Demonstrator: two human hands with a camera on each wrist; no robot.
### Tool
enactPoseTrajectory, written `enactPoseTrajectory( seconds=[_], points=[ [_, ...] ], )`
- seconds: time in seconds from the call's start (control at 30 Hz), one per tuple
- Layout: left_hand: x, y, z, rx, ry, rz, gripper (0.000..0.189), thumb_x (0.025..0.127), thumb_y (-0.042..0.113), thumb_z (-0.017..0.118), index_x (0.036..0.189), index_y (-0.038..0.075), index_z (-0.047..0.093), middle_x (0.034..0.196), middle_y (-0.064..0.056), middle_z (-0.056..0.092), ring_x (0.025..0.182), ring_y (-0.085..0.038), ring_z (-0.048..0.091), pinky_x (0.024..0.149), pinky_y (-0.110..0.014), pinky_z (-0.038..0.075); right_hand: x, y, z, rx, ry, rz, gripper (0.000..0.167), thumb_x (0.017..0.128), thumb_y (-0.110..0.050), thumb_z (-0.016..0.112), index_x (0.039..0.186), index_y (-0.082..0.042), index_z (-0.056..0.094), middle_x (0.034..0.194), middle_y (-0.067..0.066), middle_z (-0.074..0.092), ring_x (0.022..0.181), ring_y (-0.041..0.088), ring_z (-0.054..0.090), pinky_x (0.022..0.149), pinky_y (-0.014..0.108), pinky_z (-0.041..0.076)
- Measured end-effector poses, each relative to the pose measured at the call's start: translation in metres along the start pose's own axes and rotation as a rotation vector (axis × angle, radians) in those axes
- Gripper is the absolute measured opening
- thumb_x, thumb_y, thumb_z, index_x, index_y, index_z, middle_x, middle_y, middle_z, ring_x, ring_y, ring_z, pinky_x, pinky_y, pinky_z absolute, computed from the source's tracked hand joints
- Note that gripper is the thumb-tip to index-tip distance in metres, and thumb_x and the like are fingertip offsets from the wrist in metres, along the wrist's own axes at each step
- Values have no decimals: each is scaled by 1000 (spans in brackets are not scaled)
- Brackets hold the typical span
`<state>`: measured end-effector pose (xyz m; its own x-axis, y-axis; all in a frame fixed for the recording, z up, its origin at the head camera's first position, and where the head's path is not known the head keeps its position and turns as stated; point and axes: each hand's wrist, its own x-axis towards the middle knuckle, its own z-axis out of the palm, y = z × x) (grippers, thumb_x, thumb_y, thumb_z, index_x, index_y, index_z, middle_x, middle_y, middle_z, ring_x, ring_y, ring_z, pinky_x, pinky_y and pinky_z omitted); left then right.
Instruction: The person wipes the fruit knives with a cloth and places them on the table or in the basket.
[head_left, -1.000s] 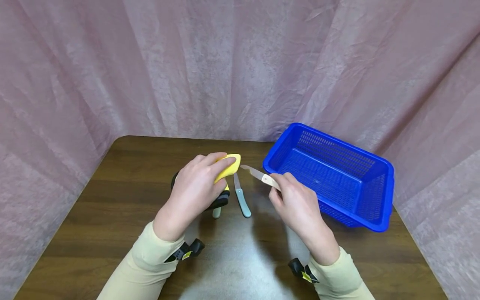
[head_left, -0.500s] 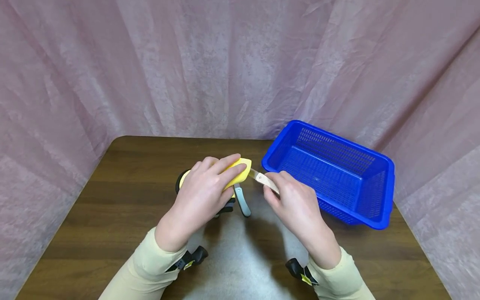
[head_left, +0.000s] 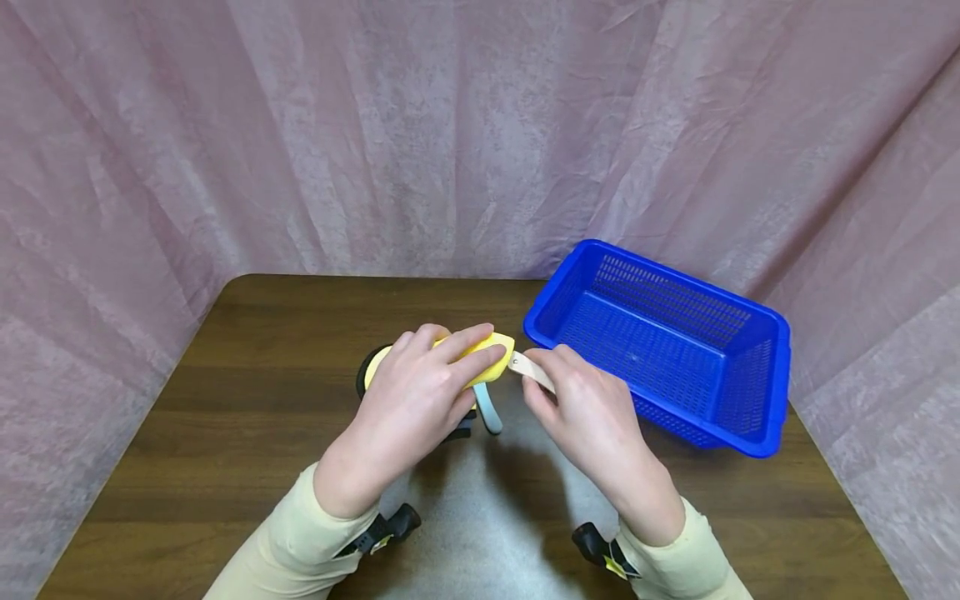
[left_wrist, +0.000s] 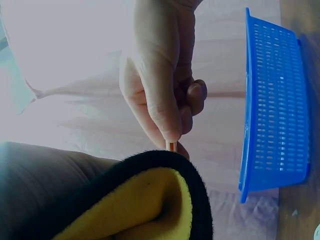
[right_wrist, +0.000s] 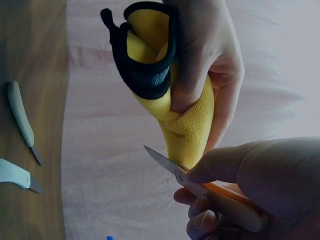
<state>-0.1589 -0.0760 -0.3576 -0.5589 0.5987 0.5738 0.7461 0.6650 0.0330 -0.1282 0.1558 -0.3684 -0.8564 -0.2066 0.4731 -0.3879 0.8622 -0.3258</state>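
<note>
My left hand grips a yellow cloth with a dark border; in the right wrist view the cloth is bunched and folded. My right hand holds a folding knife by its cream handle, thumb near the pivot. From the right wrist its bare blade shows, unfolded and lying at the cloth's lower end. In the head view the cloth hides that blade. A blue-handled knife lies on the table below the cloth, partly covered by it.
A blue perforated plastic basket stands on the right of the wooden table. Two knives lie on the wood in the right wrist view, one with a greyish handle, one with a pale blue handle. Pink curtains hang behind.
My left hand has moved right and slightly toward me with the cloth, bringing it over the blade that was bare a second ago. The right hand has shifted only slightly.
</note>
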Motion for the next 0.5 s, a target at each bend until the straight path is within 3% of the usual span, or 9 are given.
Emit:
enactPoseTrajectory(
  seconds=[0.5],
  points=[
    [-1,-1,0,54,-7,18,53,84,4,84,133,23,79,144,-6,71,105,-36,67,82,-45,54,-1,-1,-1,5,-6,-14,19,99,-16,76,117,-14,82,92,-3,71,68,17,61,55,40,49]
  ],
)
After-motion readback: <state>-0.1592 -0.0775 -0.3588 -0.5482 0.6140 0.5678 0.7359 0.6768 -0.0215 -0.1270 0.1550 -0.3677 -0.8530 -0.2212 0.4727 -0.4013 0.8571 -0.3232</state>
